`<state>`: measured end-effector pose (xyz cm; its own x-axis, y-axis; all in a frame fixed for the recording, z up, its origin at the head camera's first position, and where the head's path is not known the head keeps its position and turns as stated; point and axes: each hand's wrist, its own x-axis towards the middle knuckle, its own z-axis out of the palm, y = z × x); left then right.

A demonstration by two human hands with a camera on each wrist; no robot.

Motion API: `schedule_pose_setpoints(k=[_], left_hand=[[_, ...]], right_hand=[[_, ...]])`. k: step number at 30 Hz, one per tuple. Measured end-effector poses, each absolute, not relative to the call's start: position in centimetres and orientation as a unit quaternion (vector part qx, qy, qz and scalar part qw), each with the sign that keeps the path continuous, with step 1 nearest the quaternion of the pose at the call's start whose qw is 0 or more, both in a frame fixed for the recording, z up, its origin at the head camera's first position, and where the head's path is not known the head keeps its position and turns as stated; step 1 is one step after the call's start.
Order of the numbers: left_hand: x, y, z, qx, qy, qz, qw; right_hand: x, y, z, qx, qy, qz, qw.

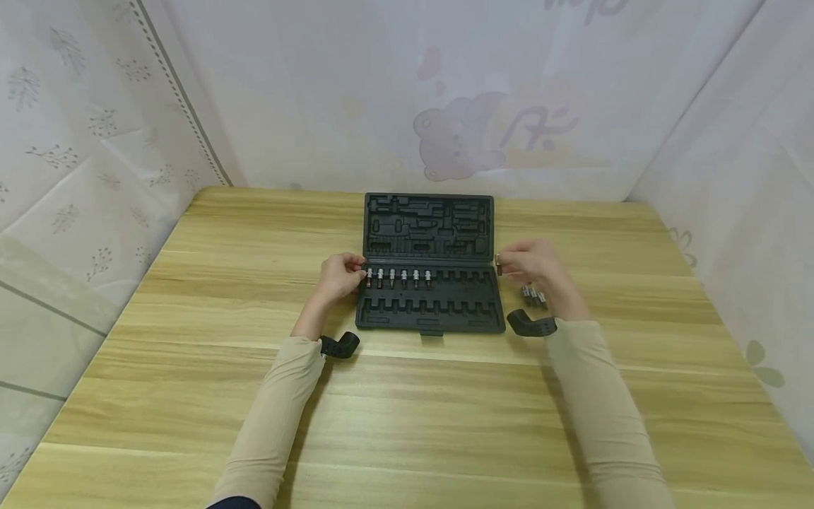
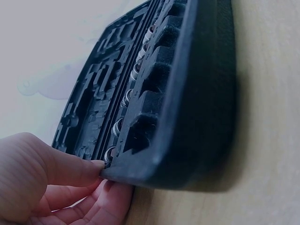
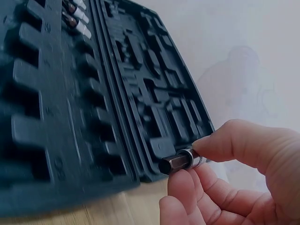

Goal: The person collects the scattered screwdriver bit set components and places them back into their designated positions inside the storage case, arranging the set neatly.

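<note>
An open black plastic tool case (image 1: pixel 407 291) lies on the table, its lid (image 1: pixel 427 212) tipped back. Several bit sockets (image 1: pixel 392 276) with silver collars fill the left part of its upper row; the right part of that row and the lower row show bare slots. My left hand (image 1: pixel 341 274) grips the case's left edge, thumb on top and fingers beneath. Beyond the right edge, my right hand (image 1: pixel 533 260) pinches another bit socket (image 3: pixel 182 161) between thumb and fingers. Its dark hex end points toward the case in the right wrist view.
A few loose bit sockets (image 1: pixel 533 295) lie on the wooden table (image 1: pixel 413 417) to the right of the case, near the right wrist. Black wrist mounts (image 1: pixel 340 345) stick out from both sleeves. Patterned cloth (image 1: pixel 331 92) hangs behind and beside the table.
</note>
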<state>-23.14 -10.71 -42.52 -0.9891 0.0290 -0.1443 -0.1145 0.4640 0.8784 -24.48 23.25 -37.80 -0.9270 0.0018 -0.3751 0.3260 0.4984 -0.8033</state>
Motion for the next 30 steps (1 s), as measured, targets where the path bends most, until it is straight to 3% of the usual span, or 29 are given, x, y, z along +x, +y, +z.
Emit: schedule_pose_setpoints(k=[30], left_hand=[[-23.2, -10.7, -42.8, -0.024, 0.856, 0.513, 0.062]], right_hand=[[-24.9, 17.5, -38.5, 0.073, 0.861, -0.466, 0.193]])
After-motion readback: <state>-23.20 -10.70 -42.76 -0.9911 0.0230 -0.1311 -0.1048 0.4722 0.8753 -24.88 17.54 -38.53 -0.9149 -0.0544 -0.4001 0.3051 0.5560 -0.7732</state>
